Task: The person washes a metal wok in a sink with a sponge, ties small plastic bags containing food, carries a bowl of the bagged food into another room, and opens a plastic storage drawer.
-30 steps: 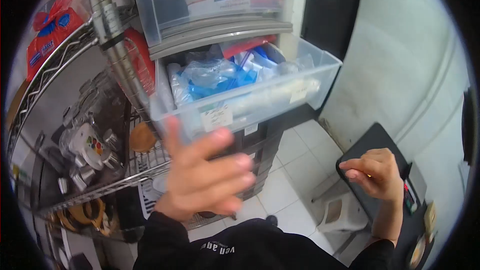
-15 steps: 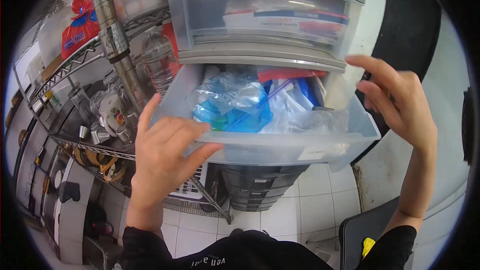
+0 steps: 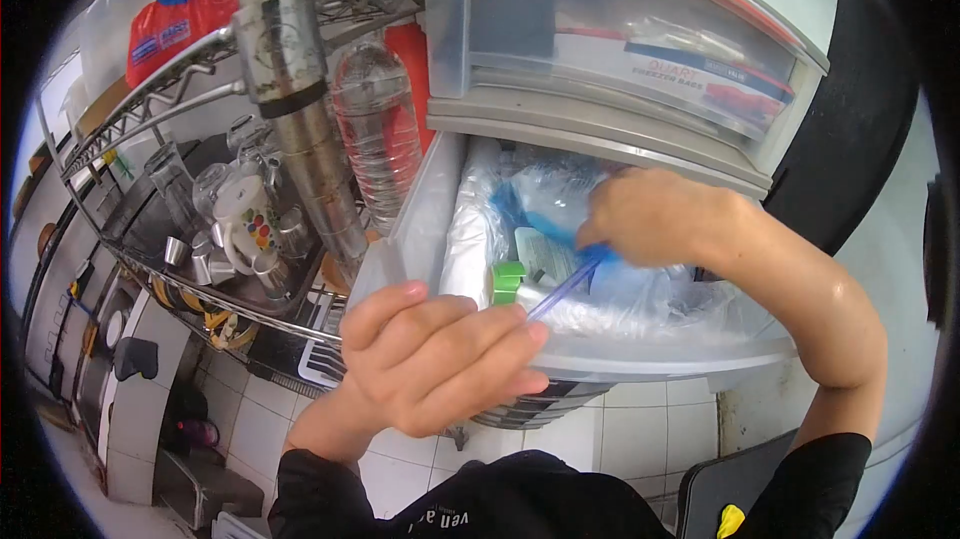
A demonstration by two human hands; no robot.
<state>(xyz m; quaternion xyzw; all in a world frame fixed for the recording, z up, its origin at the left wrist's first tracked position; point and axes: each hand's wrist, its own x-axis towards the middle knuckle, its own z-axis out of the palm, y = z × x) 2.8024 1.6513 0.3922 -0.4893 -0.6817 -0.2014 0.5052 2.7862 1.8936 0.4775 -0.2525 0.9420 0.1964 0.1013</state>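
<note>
An open clear plastic drawer point(image 3: 640, 367) is filled with plastic bags. Inside it, my right hand point(image 3: 665, 219) is closed on blue and clear plastic bags point(image 3: 555, 204). My left hand point(image 3: 435, 359) is at the drawer's front left corner, its fingers loosely curled and partly apart; nothing shows in it. A purple-edged strip point(image 3: 565, 291) runs from beneath my right hand toward my left fingertips. Near it in the drawer are a green clip-like piece point(image 3: 507, 281) and a roll of clear plastic point(image 3: 474, 239) along the left side.
Above is a closed drawer point(image 3: 610, 29) with a freezer bag box. To the left, a wire rack point(image 3: 215, 304) with a metal post point(image 3: 300, 129) holds glasses, a floral mug point(image 3: 245, 219) and a large clear bottle point(image 3: 378, 134). A black chair or table edge point(image 3: 715, 484) is lower right.
My right hand has moved from beside the drawer down into it and taken hold of the bags, which have shifted right. The view is closer, and my left hand has turned.
</note>
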